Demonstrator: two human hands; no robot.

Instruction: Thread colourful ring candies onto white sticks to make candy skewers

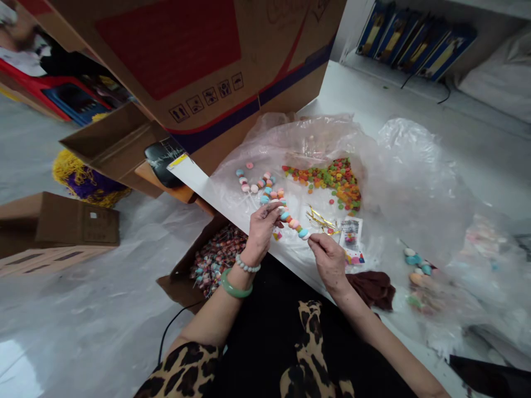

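Note:
A string of pastel marshmallow-like pieces and small fruit-coloured rings (293,223) stretches between my two hands over the table's front edge. My left hand (264,224) is closed around its upper part. At the lower end, a white piece is pinched in the fingertips of my right hand (329,255). More strung pastel pieces (254,185) lie on the clear plastic sheet (232,155) beyond my left hand. Gold twist ties (318,217) and a small printed packet (351,232) lie near my right hand. Farther back is a pile of orange, red and green rings (342,182).
A big cardboard box (207,61) stands along the table's left side. Below the edge, an open box holds many colourful pieces (218,260). A brown cloth (373,288) and bagged pastel pieces (418,262) lie to the right. Blue binders (415,41) fill a shelf behind.

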